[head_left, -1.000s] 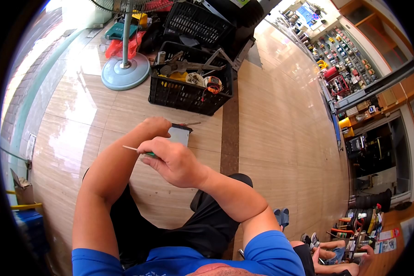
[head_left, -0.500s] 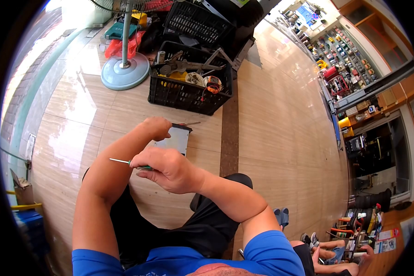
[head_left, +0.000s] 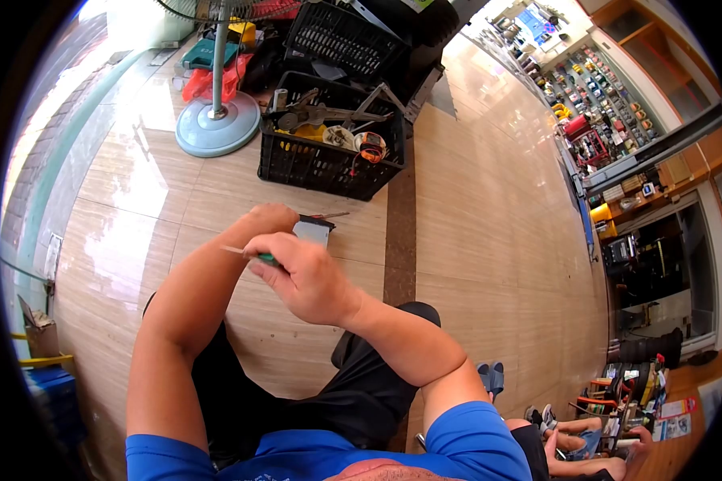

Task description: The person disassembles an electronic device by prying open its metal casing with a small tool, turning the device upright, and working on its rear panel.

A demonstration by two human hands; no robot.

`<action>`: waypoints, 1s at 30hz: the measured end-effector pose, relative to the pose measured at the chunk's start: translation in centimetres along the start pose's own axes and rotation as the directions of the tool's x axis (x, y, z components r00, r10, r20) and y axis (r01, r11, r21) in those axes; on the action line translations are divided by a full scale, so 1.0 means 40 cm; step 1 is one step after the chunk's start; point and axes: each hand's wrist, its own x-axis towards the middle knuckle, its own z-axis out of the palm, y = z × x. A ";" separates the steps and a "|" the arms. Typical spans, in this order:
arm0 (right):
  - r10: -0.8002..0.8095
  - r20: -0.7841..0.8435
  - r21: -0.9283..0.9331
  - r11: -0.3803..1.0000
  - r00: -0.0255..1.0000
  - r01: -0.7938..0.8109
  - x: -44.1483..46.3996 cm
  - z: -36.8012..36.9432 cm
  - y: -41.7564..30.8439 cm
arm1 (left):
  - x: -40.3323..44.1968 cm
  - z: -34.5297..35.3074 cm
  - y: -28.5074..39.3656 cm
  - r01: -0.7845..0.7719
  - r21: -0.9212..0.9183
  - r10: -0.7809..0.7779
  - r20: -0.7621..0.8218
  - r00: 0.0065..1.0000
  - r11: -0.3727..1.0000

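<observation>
A screwdriver [head_left: 266, 258] with a green handle is held in my right hand [head_left: 313, 280], its thin shaft pointing left across my left forearm. My left hand [head_left: 273, 215] is curled just beyond, at the left side of a flat, light-grey panel with a dark far edge [head_left: 311, 231] on the floor. Its fingers are mostly covered by my right hand, and what they grip cannot be made out. Close to the panel's far edge lies a thin tool with some red on it [head_left: 330, 215].
Beyond my hands stands a black plastic crate [head_left: 321, 172] full of tools, including an orange-rimmed meter [head_left: 371, 147]. Left of it is a round fan base [head_left: 217, 132] with a red bag [head_left: 208, 84] behind. A seated person's legs [head_left: 573, 441] show at lower right.
My right hand has moved up and slightly right with the screwdriver, now covering more of the panel and of my left fingers. My left arm has barely moved.
</observation>
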 end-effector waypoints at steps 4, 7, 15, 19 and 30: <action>-0.130 0.096 0.196 0.974 0.987 0.109 -0.008 0.017 -0.005 | 0.007 0.005 0.002 0.011 0.012 -0.011 0.003 1.000 1.000; -0.098 0.092 0.121 0.989 0.991 0.087 -0.010 0.021 -0.004 | 0.006 0.004 -0.002 0.011 0.024 -0.012 0.015 1.000 1.000; 0.003 -0.021 -0.048 0.999 1.000 -0.004 0.002 0.008 0.013 | 0.010 0.008 -0.011 0.003 -0.016 -0.002 0.038 0.999 1.000; 0.071 -0.049 -0.137 0.987 0.996 -0.078 0.006 -0.004 0.017 | 0.024 0.009 -0.017 0.001 -0.059 0.002 0.063 0.998 0.998; -0.042 0.008 -0.012 0.999 0.999 0.042 0.007 -0.006 0.012 | 0.002 0.017 -0.016 -0.026 -0.060 0.024 -0.024 0.999 0.998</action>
